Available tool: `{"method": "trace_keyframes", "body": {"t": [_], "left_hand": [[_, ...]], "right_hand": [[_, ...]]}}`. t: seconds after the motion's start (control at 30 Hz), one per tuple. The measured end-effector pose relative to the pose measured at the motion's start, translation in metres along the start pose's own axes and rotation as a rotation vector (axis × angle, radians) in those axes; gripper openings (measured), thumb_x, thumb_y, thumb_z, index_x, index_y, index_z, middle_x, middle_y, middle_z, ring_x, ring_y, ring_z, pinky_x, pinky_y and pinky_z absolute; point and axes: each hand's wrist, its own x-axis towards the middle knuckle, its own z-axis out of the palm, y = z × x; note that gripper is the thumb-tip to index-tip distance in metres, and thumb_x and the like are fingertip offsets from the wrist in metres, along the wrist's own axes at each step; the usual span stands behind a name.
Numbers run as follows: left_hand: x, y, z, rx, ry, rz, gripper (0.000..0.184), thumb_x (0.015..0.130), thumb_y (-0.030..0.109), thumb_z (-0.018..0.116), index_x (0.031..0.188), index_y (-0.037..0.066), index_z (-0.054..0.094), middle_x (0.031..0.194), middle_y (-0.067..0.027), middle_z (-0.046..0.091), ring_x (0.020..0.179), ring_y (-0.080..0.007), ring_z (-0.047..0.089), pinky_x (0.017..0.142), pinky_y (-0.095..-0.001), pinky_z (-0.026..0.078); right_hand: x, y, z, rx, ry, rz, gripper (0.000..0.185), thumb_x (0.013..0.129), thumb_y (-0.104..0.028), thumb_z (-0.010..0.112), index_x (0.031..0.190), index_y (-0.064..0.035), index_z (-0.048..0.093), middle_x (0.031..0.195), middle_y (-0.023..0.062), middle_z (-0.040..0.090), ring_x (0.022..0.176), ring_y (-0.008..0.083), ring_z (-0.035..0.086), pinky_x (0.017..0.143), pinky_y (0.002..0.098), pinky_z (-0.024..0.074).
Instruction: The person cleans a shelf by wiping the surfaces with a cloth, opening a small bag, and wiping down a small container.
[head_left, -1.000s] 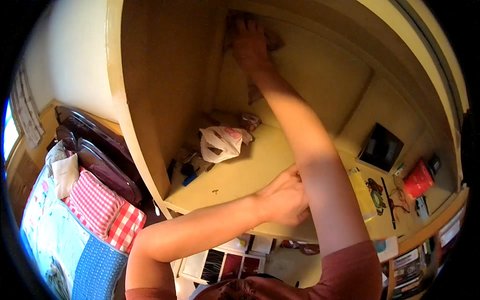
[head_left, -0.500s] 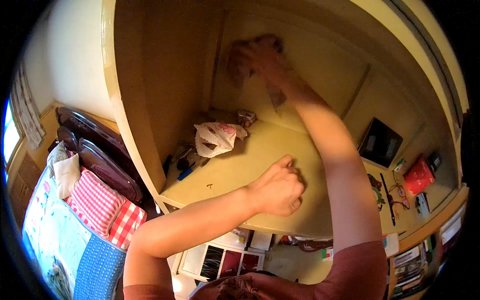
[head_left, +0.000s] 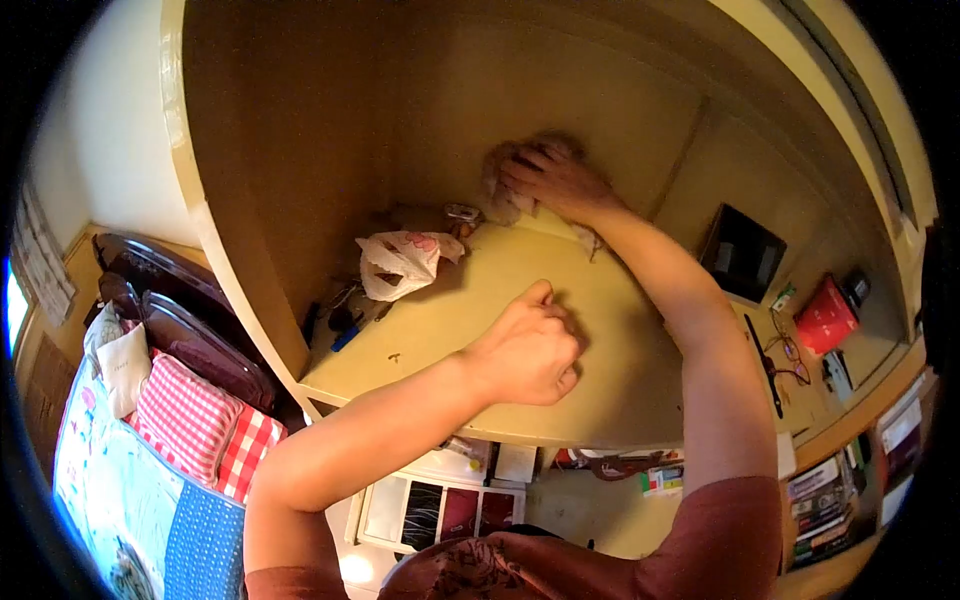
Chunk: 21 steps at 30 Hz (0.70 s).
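The right hand [head_left: 560, 185] covers the middle of the cloth [head_left: 508, 190] it holds, and both look a little blurred. The inside of the closed left hand [head_left: 530, 350] is hidden. The small piece [head_left: 394, 357] near the shelf's [head_left: 490, 400] front edge is too tiny to identify. The book spines [head_left: 820, 500] are unreadable, and the bed [head_left: 125, 490] is cut off by the dark border.

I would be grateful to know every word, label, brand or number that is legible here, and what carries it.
No text reads clearly.
Small cream fabric cushion: dark marks, too small.
Bright red rectangular packet: pale marks, blurred.
Multicoloured stacked books: spines too small.
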Motion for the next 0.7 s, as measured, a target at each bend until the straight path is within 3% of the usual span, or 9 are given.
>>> {"method": "trace_keyframes", "body": {"t": [0.07,0.2,0.27,0.3,0.4,0.53,0.6,0.63,0.7], "left_hand": [[0.0,0.0,0.002,-0.01,0.023,0.006,0.015,0.076,0.022,0.063,0.071,0.009,0.064,0.069,-0.0122,0.064,0.077,-0.0291,0.063,0.084,-0.0435,0.042],[0.001,0.001,0.0,-0.001,0.01,-0.008,0.014,0.075,0.021,0.062,0.069,0.009,0.063,0.067,-0.0113,0.063,0.073,-0.0294,0.063,0.082,-0.0423,0.042],[0.002,0.0,0.004,-0.025,0.023,0.011,0.013,0.075,0.021,0.062,0.068,0.009,0.062,0.066,-0.0111,0.063,0.072,-0.0298,0.062,0.082,-0.0422,0.042],[0.003,0.0,0.006,-0.038,0.037,0.022,0.013,0.074,0.02,0.062,0.068,0.009,0.062,0.065,-0.0109,0.063,0.071,-0.0301,0.062,0.082,-0.042,0.042],[0.006,0.002,0.005,-0.017,-0.001,0.017,0.013,0.074,0.02,0.061,0.069,0.009,0.063,0.065,-0.0116,0.062,0.07,-0.0307,0.062,0.084,-0.0427,0.042],[0.008,0.005,0.002,-0.001,-0.087,0.005,0.013,0.075,0.02,0.061,0.072,0.008,0.063,0.067,-0.013,0.063,0.075,-0.03,0.063,0.086,-0.043,0.042],[0.008,0.002,0.014,-0.036,0.056,0.06,0.021,0.072,0.023,0.064,0.061,0.005,0.065,0.062,-0.0175,0.063,0.072,-0.0324,0.065,0.092,-0.0411,0.042],[0.008,0.002,0.013,-0.03,0.052,0.045,0.021,0.072,0.023,0.064,0.061,0.005,0.065,0.062,-0.0175,0.063,0.072,-0.0324,0.065,0.092,-0.0411,0.042],[0.007,0.003,0.011,-0.048,-0.041,0.034,0.015,0.076,0.02,0.06,0.082,0.007,0.064,0.077,-0.0132,0.064,0.086,-0.0277,0.063,0.087,-0.043,0.041]], "right_hand": [[-0.027,-0.004,-0.015,0.138,-0.277,-0.002,0.053,0.096,-0.019,0.05,0.149,-0.0165,0.049,0.16,0.0004,0.042,0.14,0.0311,0.045,0.12,0.0522,0.033],[-0.079,0.008,-0.024,0.155,-0.324,-0.08,0.051,0.096,-0.017,0.048,0.147,-0.019,0.05,0.159,-0.0012,0.043,0.141,0.0315,0.044,0.121,0.0511,0.0327],[-0.082,0.025,-0.059,0.143,-0.632,-0.089,0.053,0.096,-0.013,0.048,0.148,-0.0229,0.049,0.159,-0.0007,0.043,0.142,0.0313,0.043,0.121,0.0498,0.0323],[-0.103,0.038,-0.035,0.159,-0.426,-0.012,0.054,0.095,-0.016,0.052,0.148,-0.0256,0.05,0.159,-0.0002,0.043,0.142,0.0312,0.043,0.12,0.0475,0.0339],[-0.11,0.056,-0.05,-0.127,-0.3,0.131,0.055,0.092,-0.021,0.057,0.147,-0.0227,0.052,0.159,0.0013,0.044,0.141,0.0301,0.044,0.115,0.0489,0.0391],[-0.092,0.022,-0.045,-0.026,-0.207,0.325,0.055,0.091,-0.024,0.059,0.145,-0.0218,0.055,0.157,0.0013,0.045,0.141,0.0302,0.045,0.111,0.0523,0.0428],[-0.073,0.0,-0.035,0.129,-0.171,0.309,0.058,0.087,-0.01,0.062,0.145,-0.0159,0.054,0.155,0.003,0.048,0.142,0.0298,0.042,0.116,0.0502,0.0361],[-0.061,-0.01,-0.036,0.139,-0.161,0.301,0.058,0.087,-0.01,0.062,0.145,-0.0159,0.054,0.155,0.003,0.048,0.142,0.0298,0.042,0.116,0.0502,0.0361],[-0.042,-0.03,-0.038,0.229,-0.255,0.292,0.061,0.085,-0.002,0.059,0.145,-0.0152,0.056,0.153,0.0032,0.049,0.141,0.032,0.044,0.114,0.0478,0.0407]]}}
